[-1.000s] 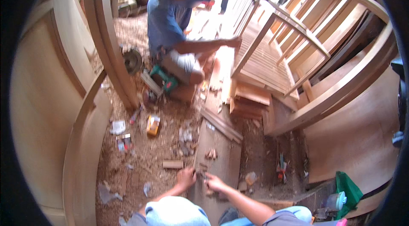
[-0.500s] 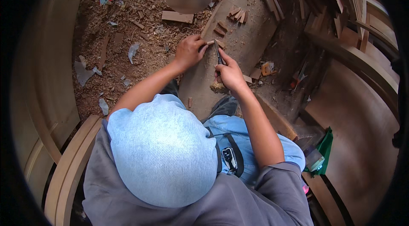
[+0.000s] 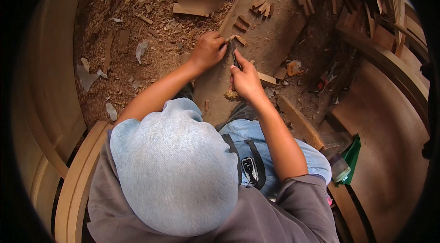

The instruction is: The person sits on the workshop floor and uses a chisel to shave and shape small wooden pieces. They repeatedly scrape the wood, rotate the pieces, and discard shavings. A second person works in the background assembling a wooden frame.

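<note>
My left hand point(image 3: 209, 52) is closed, its fingertips pinching a small wooden piece point(image 3: 230, 38) over the board. In my right hand point(image 3: 246, 78) is a chisel point(image 3: 233, 47) with a dark narrow blade, its tip close against that piece. The chisel's frayed, pale butt end point(image 3: 230, 94) shows below my fist. A wide wooden board point(image 3: 213, 94) runs beneath both hands. Beyond my fingertips lie a small loose block point(image 3: 241, 40), a pair of darker blocks point(image 3: 240, 26) and a cluster of several short wooden pieces point(image 3: 262, 7).
Wood shavings point(image 3: 160, 27) and plastic scraps point(image 3: 141, 51) cover the floor at left. Long curved timbers point(image 3: 385, 57) are stacked at right. A wooden beam point(image 3: 300, 121) and a clear container point(image 3: 340, 169) by a green object point(image 3: 351, 160) lie beside my right leg.
The view has shifted slightly, and the surroundings appear a little displaced. The small wooden piece shows less beyond my left fingertips, with the chisel still at it.
</note>
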A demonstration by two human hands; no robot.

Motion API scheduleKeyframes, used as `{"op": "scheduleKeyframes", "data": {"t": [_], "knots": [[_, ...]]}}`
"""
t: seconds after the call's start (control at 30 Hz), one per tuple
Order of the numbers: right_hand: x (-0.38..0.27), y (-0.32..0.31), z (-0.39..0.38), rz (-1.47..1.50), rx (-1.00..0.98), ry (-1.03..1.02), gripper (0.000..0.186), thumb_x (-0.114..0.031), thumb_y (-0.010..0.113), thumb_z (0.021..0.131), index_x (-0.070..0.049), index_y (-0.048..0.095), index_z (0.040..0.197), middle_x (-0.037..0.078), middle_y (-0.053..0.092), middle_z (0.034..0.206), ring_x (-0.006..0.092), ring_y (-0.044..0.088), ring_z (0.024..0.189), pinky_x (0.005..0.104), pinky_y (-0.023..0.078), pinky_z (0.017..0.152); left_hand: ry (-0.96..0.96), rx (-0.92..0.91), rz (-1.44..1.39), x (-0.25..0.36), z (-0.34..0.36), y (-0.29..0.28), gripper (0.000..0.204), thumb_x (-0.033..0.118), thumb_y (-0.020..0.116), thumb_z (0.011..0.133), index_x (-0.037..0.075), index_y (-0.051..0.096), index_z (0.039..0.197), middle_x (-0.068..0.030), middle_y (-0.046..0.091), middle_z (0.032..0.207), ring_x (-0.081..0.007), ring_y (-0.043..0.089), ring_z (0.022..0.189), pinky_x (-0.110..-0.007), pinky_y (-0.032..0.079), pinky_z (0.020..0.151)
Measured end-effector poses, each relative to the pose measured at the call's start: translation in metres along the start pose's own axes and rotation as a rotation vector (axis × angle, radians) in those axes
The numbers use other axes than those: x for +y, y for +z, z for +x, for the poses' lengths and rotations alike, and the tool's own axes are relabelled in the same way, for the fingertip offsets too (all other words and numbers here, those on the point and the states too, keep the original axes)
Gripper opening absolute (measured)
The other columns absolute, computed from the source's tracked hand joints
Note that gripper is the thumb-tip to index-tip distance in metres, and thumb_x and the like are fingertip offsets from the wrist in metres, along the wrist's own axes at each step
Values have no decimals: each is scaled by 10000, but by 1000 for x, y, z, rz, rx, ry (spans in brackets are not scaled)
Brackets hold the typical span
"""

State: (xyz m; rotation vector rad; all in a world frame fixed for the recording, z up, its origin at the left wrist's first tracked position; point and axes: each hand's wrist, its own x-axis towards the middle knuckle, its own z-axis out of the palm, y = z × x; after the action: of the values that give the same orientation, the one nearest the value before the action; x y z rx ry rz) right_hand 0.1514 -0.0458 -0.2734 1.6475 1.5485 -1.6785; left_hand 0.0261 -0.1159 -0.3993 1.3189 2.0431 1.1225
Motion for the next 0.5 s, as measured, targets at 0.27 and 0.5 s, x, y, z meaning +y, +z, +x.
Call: {"op": "scheduleKeyframes", "data": {"t": [0.27, 0.5], "knots": [[3, 4, -3, -297, 91, -136, 550, -105, 488, 988, -75, 403, 1530, 195, 657, 840, 262, 647, 670, 394, 536, 643, -9, 30, -46, -5, -2, 9, 155, 59, 756, 720, -7, 716, 855, -162, 633, 829, -354, 643, 818, -444, 526, 735], [24, 19, 9, -273, 172, -199, 551, -132, 486, 976, -82, 411, 1520, 274, 693, 916, 399, 681, 791, 475, 543, 765, 17, 46, -26, -7, -3, 13, 144, 50, 749, 705, -7, 697, 827, -162, 642, 843, -358, 640, 804, -442, 524, 730]]}}
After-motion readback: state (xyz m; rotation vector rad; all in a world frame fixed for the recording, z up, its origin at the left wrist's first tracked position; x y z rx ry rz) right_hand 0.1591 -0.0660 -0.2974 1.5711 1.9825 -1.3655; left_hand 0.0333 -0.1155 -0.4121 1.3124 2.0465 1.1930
